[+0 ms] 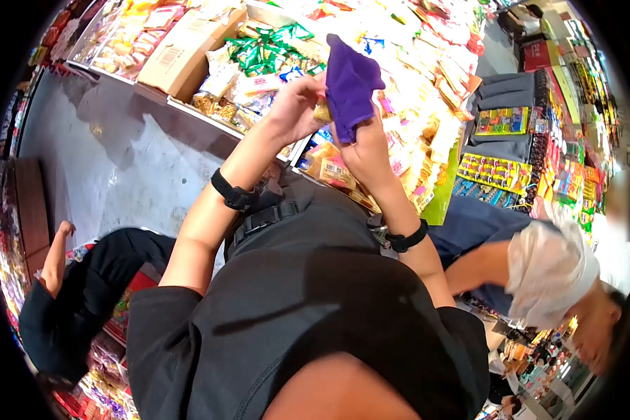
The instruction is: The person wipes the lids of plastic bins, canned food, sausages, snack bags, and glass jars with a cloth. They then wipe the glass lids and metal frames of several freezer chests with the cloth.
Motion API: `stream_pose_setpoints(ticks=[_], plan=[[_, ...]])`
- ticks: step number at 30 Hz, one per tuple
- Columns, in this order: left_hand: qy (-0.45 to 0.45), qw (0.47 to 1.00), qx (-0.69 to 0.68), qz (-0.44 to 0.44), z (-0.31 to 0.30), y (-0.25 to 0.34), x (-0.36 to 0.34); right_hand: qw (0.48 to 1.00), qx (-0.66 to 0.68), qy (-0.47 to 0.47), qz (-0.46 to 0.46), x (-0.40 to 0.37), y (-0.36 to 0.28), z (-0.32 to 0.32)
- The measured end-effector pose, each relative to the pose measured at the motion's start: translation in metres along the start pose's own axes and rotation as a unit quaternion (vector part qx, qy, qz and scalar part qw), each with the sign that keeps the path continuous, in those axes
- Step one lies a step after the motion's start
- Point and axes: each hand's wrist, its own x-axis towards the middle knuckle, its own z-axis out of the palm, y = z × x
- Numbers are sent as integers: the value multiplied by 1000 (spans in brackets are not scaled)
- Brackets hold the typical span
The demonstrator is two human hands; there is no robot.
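Note:
Above the snack display, a purple cloth (353, 84) is raised between my two hands. My right hand (367, 143) is closed on the cloth's lower end. My left hand (297, 108) is closed beside the cloth's left edge, with a small yellowish item (322, 112) at its fingers, partly hidden by the cloth. Green foil packets (262, 50) lie in the compartment beyond my left hand. Yellow-wrapped packets (337, 173) lie below my right hand.
A cardboard box (189, 49) stands in the display at upper left. Grey floor (147, 168) shows at left. A person in black (84, 301) is at lower left, and another in a white top (549, 273) is close on the right. Hanging packets (497, 171) are at right.

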Motion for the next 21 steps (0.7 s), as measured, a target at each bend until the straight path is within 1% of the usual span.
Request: stream_pose_setpoints(ticks=[1, 2, 3, 4, 5, 6, 7, 9, 10, 11, 12, 13, 14, 15, 16, 17, 18, 19, 20, 21], plan=[[-84, 995, -43, -34, -8, 8, 0, 998, -40, -19, -41, 2, -1, 1], [29, 999, -4, -19, -11, 8, -1, 997, -48, -19, -61, 1, -2, 4], [141, 989, 34, -4, -2, 8, -2, 997, -47, -19, -63, 2, -3, 6], [141, 989, 35, -5, 3, 8, -1, 995, -48, -40, -79, 1, -4, 8], [169, 982, 82, -2, 7, 6, 2, 993, -49, -59, -90, 0, -6, 10], [195, 972, 129, -3, 13, 5, 3, 996, -53, -43, -66, 2, -10, 10], [191, 973, 131, -11, 20, 5, 2, 996, -56, -38, -59, 5, -11, 8], [194, 956, 214, -49, 34, 2, 1, 997, -71, 12, -13, 14, -8, 5], [162, 958, 232, -58, 33, -4, 2, 995, -2, 80, 67, 17, -2, 9], [137, 953, 265, -55, 31, -8, 2, 990, 54, 116, 65, 23, 4, 8], [143, 947, 282, -54, 32, -10, 1, 976, 121, 116, 135, 22, 4, 3], [150, 941, 300, -51, 35, -10, 0, 954, 190, 116, 203, 22, 4, -1], [154, 943, 293, -32, 39, -8, -3, 938, 243, 113, 222, 20, 1, -5], [152, 942, 298, -36, 39, -5, -3, 919, 282, 121, 250, 16, 4, -4], [141, 937, 318, -14, 37, -2, -2, 865, 384, 143, 290, 13, 6, -1], [130, 932, 338, 8, 37, 1, -1, 799, 479, 162, 326, 11, 8, 0], [138, 937, 312, 67, 43, 0, 0, 729, 568, 146, 353, 11, -1, -5], [125, 937, 310, 103, 41, 2, 2, 691, 626, 120, 342, 9, -2, -3], [127, 888, 407, 171, 31, 2, 7, 672, 659, 109, 320, 8, -7, 1], [124, 825, 497, 237, 26, 2, 11, 651, 691, 99, 297, 8, -13, 4]])
